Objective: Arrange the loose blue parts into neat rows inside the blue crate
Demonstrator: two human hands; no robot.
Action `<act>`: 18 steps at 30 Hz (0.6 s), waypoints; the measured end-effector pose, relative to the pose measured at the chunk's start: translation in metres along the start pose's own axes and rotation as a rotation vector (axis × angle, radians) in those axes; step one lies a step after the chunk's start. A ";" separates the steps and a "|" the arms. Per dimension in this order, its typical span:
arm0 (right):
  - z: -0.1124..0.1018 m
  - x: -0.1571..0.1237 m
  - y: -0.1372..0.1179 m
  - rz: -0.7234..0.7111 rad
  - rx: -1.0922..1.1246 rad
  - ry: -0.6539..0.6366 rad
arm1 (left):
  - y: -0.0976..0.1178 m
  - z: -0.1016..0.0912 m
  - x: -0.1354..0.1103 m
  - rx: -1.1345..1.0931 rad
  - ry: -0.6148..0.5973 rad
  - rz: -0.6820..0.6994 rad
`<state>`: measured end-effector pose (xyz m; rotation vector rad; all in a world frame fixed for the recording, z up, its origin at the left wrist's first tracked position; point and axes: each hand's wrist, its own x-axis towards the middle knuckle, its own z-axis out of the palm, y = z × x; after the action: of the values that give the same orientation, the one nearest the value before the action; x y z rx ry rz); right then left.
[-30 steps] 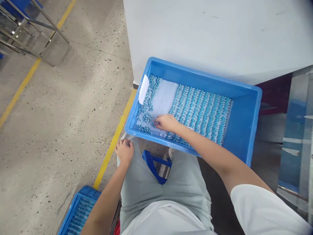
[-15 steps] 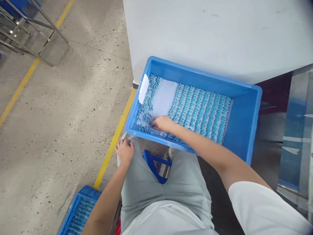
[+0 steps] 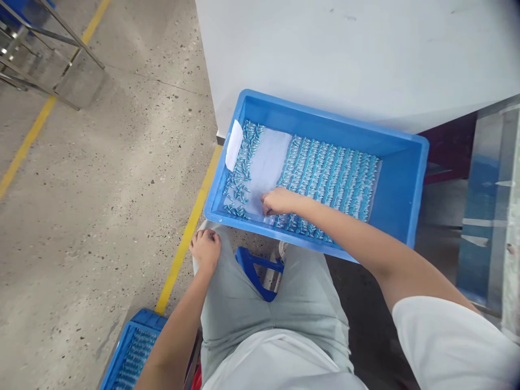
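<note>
A blue plastic crate (image 3: 400,179) rests in front of my knees. Inside lies a clear sheet carrying rows of small blue parts (image 3: 329,181). A loose heap of the same parts (image 3: 240,173) lies along its left end, with a bare white patch (image 3: 266,165) between. My right hand (image 3: 280,201) reaches into the crate near its front wall, fingers curled down at the edge of the rows; what they pinch is too small to name. My left hand (image 3: 206,249) rests on my left knee, fingers curled.
A second blue crate (image 3: 132,352) with similar parts sits on the floor at lower left. A blue stool frame (image 3: 255,268) shows between my legs. A white table (image 3: 345,54) stands behind the crate. Yellow floor lines and a metal rack (image 3: 44,49) lie to the left.
My right hand slid left toward the loose heap, then came back right to the edge of the rows. The left hand stayed on the knee. The view shifted slightly.
</note>
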<state>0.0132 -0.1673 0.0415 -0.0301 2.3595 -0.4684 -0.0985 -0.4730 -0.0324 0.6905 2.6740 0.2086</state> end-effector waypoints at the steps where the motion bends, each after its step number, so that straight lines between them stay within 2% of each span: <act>1: 0.003 0.000 0.000 0.000 -0.003 -0.009 | 0.000 0.000 0.000 -0.004 0.002 0.003; 7: 0.015 0.004 0.004 0.008 -0.012 -0.021 | -0.002 0.002 0.001 0.002 0.005 0.007; 18: 0.012 0.003 0.005 -0.005 -0.044 -0.042 | 0.002 -0.002 0.000 0.044 -0.011 -0.013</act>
<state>0.0197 -0.1673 0.0294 -0.0651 2.3285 -0.4141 -0.0985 -0.4708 -0.0303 0.6858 2.6787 0.1423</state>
